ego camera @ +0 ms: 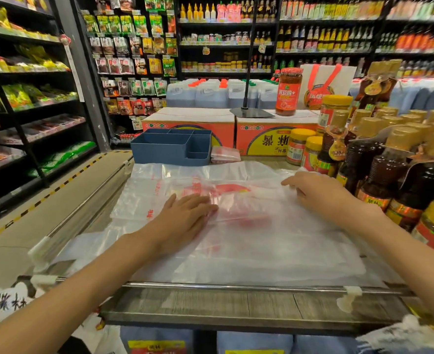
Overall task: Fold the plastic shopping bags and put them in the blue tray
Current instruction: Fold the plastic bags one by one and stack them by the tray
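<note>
I have a clear plastic bag (249, 226) with red print spread flat on the counter (236, 302), on top of what looks like more loose bags underneath. My left hand (185, 213) lies palm down on the bag near its middle, fingers straight and together, pressing the plastic flat; nothing is pinched in that grip. My right hand (315, 192) rests on the far right part of the same bag, fingers slightly bent with the tips touching the plastic. I cannot tell whether they pinch an edge or only press on it.

The blue tray (172, 146) stands at the far end of the counter, just beyond the bags. Every compartment I can see into looks bare, so I judge no bag has gone in yet. Just beside the tray's right wall sits a small folded stack (225, 154) of clear and red plastic, likely bags already folded but not yet placed.

By my reckoning the task is at an early stage: this bag is only being smoothed, its folds are not yet made, and the bags under it are still to do. Bottles (389, 169) crowd the right edge.
</note>
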